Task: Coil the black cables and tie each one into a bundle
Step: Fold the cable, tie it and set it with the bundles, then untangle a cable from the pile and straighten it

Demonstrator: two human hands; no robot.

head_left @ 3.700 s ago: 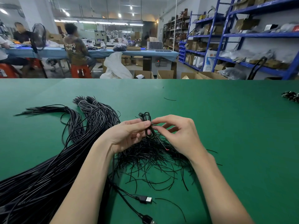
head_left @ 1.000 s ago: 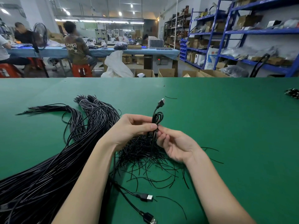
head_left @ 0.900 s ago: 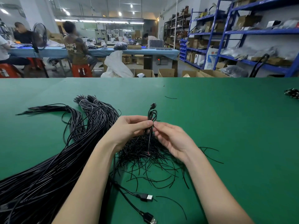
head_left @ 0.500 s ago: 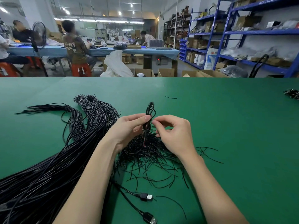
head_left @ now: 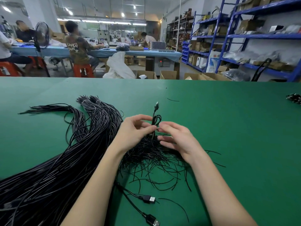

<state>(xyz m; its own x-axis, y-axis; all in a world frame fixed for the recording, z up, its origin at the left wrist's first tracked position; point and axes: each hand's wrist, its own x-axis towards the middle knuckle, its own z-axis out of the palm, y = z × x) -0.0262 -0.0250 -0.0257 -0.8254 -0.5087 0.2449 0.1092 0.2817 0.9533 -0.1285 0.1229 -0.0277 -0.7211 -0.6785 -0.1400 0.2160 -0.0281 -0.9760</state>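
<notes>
A: Cable status?
B: Coiled black cable (head_left: pixel 155 121) held upright above the green table (head_left: pixel 228 128). Left hand (head_left: pixel 135 129) pinches it mid-coil between thumb and fingers, small plug end pointing up.
A: Right hand?
B: Right hand (head_left: pixel 177 139) just beside the coil, fingers loosely curled, tips at the cable. Motion blur, so I can't tell if it grips anything.
A: Stock?
B: Big mass of loose black cables (head_left: pixel 57 168) left of the forearms. Pile of short black ties (head_left: pixel 154 157) directly under the hands. Two USB-A plugs (head_left: pixel 149 199) lie near the table's front edge.
</notes>
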